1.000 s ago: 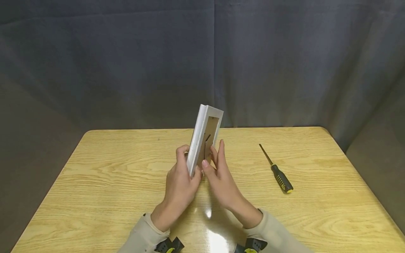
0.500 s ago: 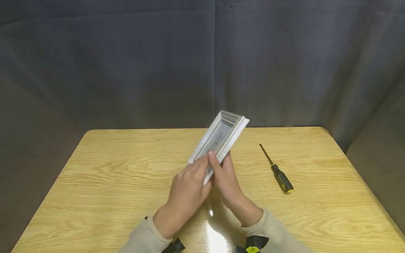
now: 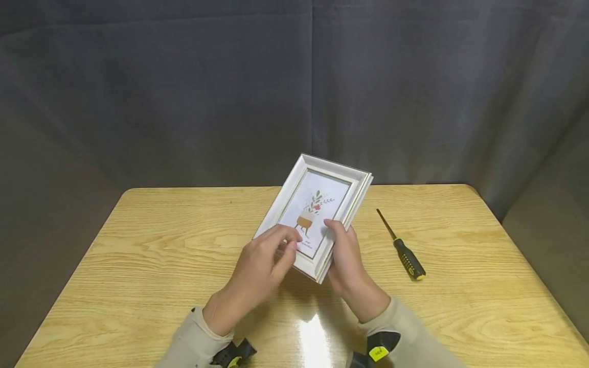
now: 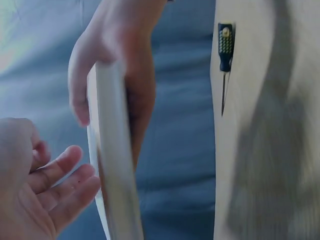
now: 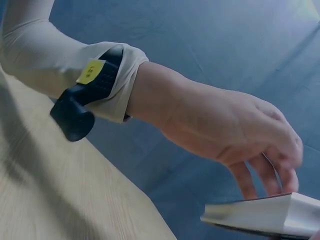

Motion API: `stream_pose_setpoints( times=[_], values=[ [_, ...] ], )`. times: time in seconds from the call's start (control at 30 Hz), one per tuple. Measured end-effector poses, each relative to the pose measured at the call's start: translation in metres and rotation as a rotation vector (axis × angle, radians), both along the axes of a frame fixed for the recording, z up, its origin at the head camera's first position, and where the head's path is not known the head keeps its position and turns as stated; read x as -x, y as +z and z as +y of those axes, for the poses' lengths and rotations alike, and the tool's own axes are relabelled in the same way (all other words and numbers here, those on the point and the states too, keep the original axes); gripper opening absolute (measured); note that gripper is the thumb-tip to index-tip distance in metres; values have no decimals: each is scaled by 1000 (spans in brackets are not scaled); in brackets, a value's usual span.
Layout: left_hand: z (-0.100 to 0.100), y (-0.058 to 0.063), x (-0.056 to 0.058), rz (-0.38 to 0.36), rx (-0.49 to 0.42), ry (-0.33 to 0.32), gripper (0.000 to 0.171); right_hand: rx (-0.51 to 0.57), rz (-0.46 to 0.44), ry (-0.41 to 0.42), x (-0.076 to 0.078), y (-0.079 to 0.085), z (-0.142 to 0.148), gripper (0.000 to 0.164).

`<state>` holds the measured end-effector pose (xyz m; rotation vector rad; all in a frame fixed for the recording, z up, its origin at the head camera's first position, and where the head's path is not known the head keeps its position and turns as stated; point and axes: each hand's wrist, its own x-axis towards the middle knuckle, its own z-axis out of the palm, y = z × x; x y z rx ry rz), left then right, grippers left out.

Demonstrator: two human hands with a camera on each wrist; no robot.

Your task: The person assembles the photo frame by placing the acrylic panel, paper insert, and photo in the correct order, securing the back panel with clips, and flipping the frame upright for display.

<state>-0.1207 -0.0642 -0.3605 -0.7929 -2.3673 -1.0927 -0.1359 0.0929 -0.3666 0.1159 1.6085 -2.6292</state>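
Note:
A white picture frame (image 3: 333,170) is held tilted above the table, its front with a potted-plant print (image 3: 304,221) turned toward the head camera. My right hand (image 3: 348,260) grips its right edge, thumb on the front and fingers behind. In front of the lower left part is my left hand (image 3: 258,265), fingers loosely bent and nothing pinched between them. The left wrist view shows this left hand (image 4: 47,187) beside the edge-on frame (image 4: 116,160); whether the fingertips touch it I cannot tell. In the right wrist view the left hand (image 5: 220,122) appears above the frame (image 5: 250,215).
A screwdriver (image 3: 408,258) with a black and yellow handle lies on the wooden table (image 3: 152,266) to the right. Dark curtain (image 3: 207,102) hangs behind and at the sides. Both wrists carry black straps (image 3: 384,342).
The frame has turned from its back, with the brown backing board showing, to its front. My left hand has let go of the frame and drawn to the left; the right hand keeps its grip.

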Motion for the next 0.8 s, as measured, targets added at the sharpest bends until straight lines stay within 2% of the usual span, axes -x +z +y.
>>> stream_pose_setpoints(
  times=[0.23,0.37,0.47,0.57,0.63,0.73,0.8],
  values=[
    [-20,3,9,28,-62,125,21,11,-34,41,-2,-1,9,44],
    [-26,3,12,60,-145,210,31,-41,-41,69,-4,-1,15,43],
    [-29,1,14,39,-219,252,34,-78,-28,82,-6,0,19,44],
    [-32,-1,15,-70,-282,239,27,-101,-9,97,-8,1,22,43],
    [-33,-3,16,-198,-323,191,25,-109,7,108,-9,1,24,43],
    [-35,-4,15,-410,-378,93,36,-113,43,130,-10,2,26,44],
    [-37,-4,14,-510,-413,27,46,-121,70,140,-10,3,27,44]
  ],
)
